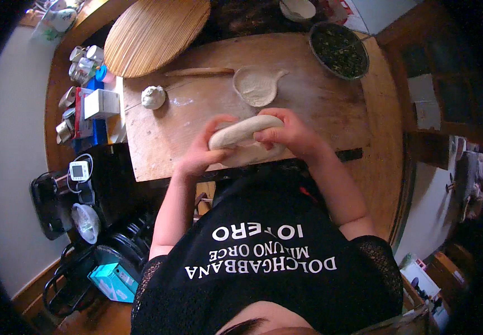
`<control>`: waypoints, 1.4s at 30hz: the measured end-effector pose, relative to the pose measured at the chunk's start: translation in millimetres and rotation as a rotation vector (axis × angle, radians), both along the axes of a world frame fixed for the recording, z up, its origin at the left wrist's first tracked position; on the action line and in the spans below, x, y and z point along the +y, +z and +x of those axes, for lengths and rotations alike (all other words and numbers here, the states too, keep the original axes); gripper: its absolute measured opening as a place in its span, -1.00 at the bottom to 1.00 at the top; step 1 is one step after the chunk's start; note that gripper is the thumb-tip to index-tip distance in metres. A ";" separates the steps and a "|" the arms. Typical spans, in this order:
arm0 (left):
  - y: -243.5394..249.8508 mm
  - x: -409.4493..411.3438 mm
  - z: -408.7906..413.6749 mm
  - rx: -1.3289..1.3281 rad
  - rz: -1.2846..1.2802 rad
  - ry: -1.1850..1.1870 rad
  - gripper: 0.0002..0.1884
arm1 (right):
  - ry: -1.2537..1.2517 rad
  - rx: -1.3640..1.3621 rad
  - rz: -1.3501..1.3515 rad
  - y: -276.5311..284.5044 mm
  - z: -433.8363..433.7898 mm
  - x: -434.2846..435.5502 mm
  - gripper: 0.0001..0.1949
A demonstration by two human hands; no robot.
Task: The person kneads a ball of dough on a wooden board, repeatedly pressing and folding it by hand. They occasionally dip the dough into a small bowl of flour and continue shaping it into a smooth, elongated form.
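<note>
A thick roll of pale dough [243, 131] is held above the near part of a floured wooden board [157, 142]. My left hand [208, 146] grips its left end, and my right hand [283, 130] grips its right end, thumb in front. Just beyond the hands lies a scoop-shaped bowl of flour [257, 88]. Left of that bowl is a wooden rolling pin [199, 72], partly under a round lid or tray of thin slats. A smaller lump of dough [153, 97] rests on the board's left side.
The round slatted tray [157, 35] covers the board's far left corner. At the far right stands a glass bowl of chopped greens [338, 50] with a utensil in it; a smaller white bowl [298, 9] is beyond. Cups, jars and a white box [102, 104] crowd the left side.
</note>
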State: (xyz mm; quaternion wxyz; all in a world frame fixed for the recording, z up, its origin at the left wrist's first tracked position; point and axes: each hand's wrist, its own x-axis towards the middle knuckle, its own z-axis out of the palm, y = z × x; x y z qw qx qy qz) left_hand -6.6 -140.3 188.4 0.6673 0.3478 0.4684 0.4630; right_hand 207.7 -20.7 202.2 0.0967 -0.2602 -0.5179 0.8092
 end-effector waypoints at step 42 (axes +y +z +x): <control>-39.5 -49.3 -52.4 0.745 -0.097 0.674 -0.53 | -0.341 -0.669 0.736 -225.6 -3.5 188.8 -0.64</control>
